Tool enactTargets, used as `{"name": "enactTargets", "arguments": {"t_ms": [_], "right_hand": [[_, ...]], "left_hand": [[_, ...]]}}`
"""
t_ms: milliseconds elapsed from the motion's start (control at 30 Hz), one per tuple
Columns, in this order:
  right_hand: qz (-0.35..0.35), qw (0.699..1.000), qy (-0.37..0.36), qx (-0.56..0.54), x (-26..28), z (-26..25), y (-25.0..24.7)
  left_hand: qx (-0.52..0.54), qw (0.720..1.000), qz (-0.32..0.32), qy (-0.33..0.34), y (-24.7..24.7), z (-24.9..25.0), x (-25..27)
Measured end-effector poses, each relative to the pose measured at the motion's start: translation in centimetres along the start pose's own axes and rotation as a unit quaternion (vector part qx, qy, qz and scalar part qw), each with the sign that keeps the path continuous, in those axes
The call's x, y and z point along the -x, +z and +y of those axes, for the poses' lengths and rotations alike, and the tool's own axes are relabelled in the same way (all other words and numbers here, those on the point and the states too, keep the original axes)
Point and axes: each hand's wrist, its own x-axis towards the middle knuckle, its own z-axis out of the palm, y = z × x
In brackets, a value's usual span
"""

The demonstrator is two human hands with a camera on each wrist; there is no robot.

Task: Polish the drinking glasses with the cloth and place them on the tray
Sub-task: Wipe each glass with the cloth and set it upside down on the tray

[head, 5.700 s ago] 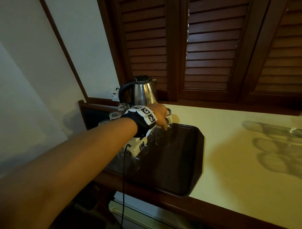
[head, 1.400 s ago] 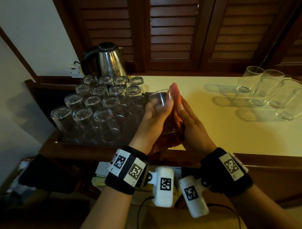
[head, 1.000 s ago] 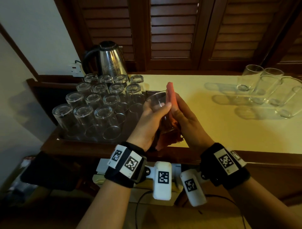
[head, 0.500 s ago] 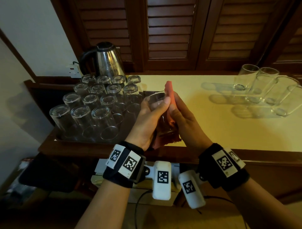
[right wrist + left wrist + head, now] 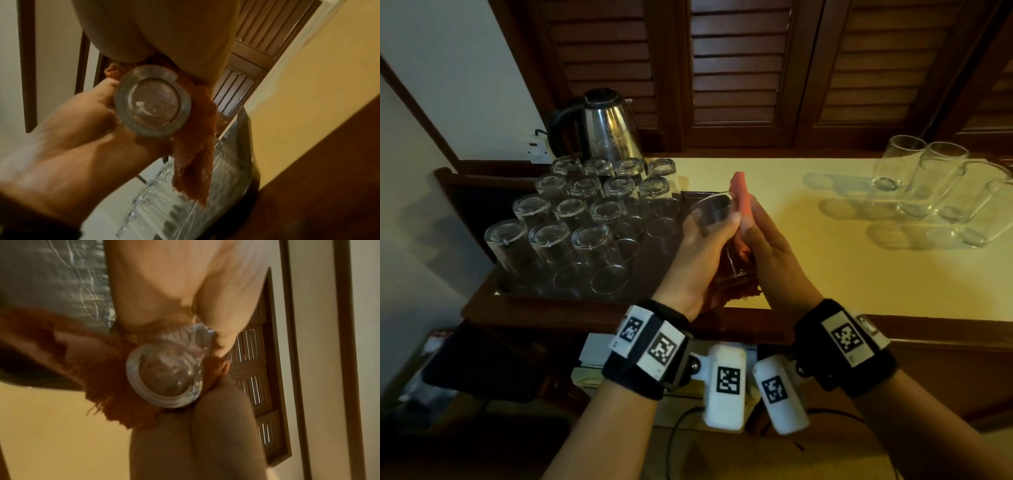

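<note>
My left hand [image 5: 707,241] grips a clear drinking glass [image 5: 714,216] above the tray's right end, with its mouth tilted away from me. My right hand [image 5: 767,246] presses an orange cloth [image 5: 739,192] flat against the glass's right side, fingers straight. The cloth sticks up past the rim and hangs below the base. Both wrist views show the thick glass base [image 5: 166,376] [image 5: 152,102] with the cloth [image 5: 115,378] [image 5: 195,154] wrapped beside it. The dark tray [image 5: 571,296] holds several upturned glasses [image 5: 585,219].
A steel kettle [image 5: 606,126] stands behind the tray by a wall socket. Several upright glasses [image 5: 941,192] stand at the counter's far right. The yellow countertop [image 5: 825,267] lies between them and my hands. Wooden shutters run along the back.
Earlier my left hand reached alone over the tray. Since then both hands hold a glass and cloth. Over the last second the cloth has slid slightly up the glass.
</note>
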Motion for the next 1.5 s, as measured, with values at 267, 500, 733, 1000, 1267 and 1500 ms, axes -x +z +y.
{"name": "enactTargets", "arguments": {"t_ms": [267, 500, 733, 1000, 1267, 1500], "right_hand": [[0.018, 0.979, 0.104, -0.174, -0.3, -0.1, -0.8], [-0.006, 0.998, 0.024, -0.055, -0.4, 0.4, -0.1], [0.026, 0.989, 0.09, -0.118, -0.7, 0.2, -1.3], [-0.018, 0.993, 0.06, -0.104, -0.9, 0.5, -0.9], [0.002, 1.0, 0.024, 0.02, -1.3, 0.4, -1.1], [-0.011, 0.981, 0.118, -0.155, -0.7, 0.7, -0.4]], "left_hand": [[0.048, 0.998, -0.028, 0.006, -1.1, 0.0, -0.1], [0.002, 1.0, 0.023, 0.022, 0.1, 0.1, -0.1], [0.049, 0.999, -0.006, -0.002, -0.9, -0.1, -0.3], [0.016, 1.0, -0.024, 0.008, -0.1, -0.2, -0.1], [0.062, 0.998, 0.022, 0.006, -0.4, -0.1, -0.3], [0.111, 0.993, -0.007, 0.035, 0.0, -0.7, 0.5]]}}
